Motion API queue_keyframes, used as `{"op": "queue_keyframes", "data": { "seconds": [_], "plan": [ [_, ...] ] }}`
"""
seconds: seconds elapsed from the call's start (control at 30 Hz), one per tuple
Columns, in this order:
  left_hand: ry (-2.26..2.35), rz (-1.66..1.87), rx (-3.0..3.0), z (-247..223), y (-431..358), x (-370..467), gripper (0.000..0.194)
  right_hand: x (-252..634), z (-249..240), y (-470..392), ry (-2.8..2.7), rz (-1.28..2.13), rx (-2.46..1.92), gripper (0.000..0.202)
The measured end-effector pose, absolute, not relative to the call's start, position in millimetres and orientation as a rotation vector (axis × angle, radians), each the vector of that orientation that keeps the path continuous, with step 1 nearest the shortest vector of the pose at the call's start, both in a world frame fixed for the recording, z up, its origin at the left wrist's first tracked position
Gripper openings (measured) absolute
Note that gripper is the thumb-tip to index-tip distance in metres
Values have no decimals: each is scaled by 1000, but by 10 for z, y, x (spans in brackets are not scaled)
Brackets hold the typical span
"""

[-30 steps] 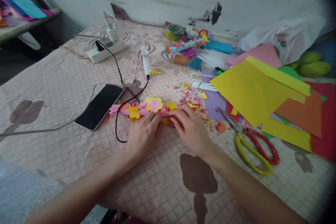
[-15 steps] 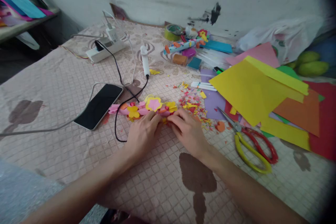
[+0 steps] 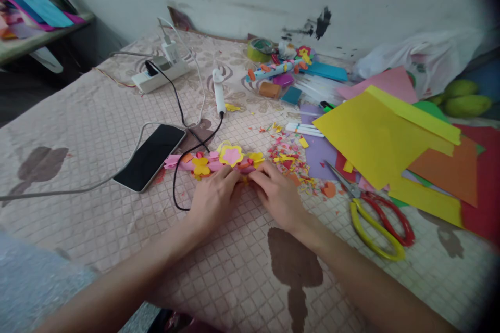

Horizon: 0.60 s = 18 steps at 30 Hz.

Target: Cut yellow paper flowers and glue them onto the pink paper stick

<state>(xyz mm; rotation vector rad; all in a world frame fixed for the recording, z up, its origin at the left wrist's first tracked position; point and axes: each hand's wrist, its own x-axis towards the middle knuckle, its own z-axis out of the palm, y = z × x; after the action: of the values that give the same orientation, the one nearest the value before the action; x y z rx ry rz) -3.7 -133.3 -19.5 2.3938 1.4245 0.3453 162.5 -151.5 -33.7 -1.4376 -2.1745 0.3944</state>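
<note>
A pink paper tube [image 3: 216, 165] lies on the tablecloth, dressed with cut-out flowers, among them a large yellow-and-pink flower [image 3: 231, 155] and a yellow flower [image 3: 201, 166]. My left hand [image 3: 217, 190] bears on its near side, fingers curled and pressed together. My right hand [image 3: 278, 192] meets it at the tube's right end, thumb and forefinger pinched. A small yellow-orange paper piece [image 3: 245, 179] shows between the fingertips of both hands. The fingers cover the tube's near side there, so their exact hold is partly hidden.
Left of the tube lies a phone [image 3: 151, 158]; a black cable [image 3: 175, 187] loops across the tube from a white corded tool [image 3: 219, 94]. Scissors [image 3: 367, 208], paper scraps [image 3: 289, 153] and coloured sheets [image 3: 383, 132] spread rightward. A power strip [image 3: 160, 77] stands behind.
The view has shifted slightly. Both hands stay at the same spot on the tube, with the small yellow-orange piece between the fingertips; little else differs.
</note>
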Motion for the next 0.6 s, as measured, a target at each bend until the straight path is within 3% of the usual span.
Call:
{"op": "queue_keyframes", "data": {
  "seconds": [0.3,0.6],
  "plan": [
    [1360,651,2268,-135,-1343,-272,8,1688,-270,-1594,-2006,413,-1349,18],
    [1579,802,2183,61,-1346,-597,7,1835,-284,-1887,-1867,501,-1401,19]
  ]
}}
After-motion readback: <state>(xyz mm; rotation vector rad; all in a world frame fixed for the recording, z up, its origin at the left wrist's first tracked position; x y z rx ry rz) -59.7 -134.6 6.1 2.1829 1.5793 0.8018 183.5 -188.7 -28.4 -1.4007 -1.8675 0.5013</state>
